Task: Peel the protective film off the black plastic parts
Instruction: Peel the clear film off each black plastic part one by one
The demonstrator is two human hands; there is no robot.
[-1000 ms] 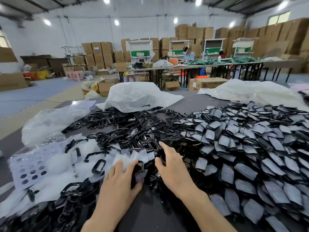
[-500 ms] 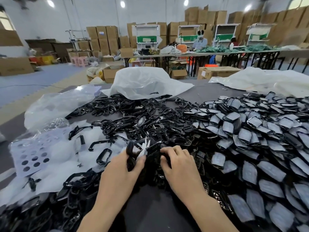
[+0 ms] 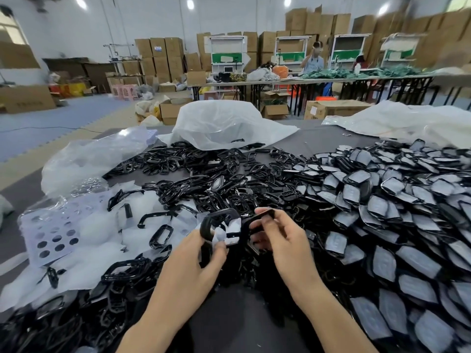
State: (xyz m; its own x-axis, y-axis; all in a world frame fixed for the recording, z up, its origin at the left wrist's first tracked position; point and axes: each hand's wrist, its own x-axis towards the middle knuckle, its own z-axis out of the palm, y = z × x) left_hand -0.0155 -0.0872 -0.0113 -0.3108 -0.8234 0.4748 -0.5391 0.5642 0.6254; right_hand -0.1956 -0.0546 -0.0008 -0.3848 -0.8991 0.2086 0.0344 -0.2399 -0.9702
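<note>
Watching from beside the table (image 3: 318, 138), I can see most of it is buried. There's a covered pile (image 3: 382, 200) of still-filmed parts on the person's right, bare frames (image 3: 204, 179) heaped in the middle and film scraps (image 3: 96, 225) on the left.

What's new: a second ago both hands were down in the heap, the right one flat on it. Now they're up off it and pulled a little apart. The left hand (image 3: 193, 266) curls round a black frame (image 3: 216, 216), with white film (image 3: 229, 233) bunched against its fingers. The right hand (image 3: 283, 240) pinches a second black part (image 3: 263, 214) between thumb and forefinger, just beside the frame.

I can't tell if the film is fully loose or still stuck at an edge. My guess is one peel is about finished and the next part is already picked. Loads of the covered pile still to go.
</note>
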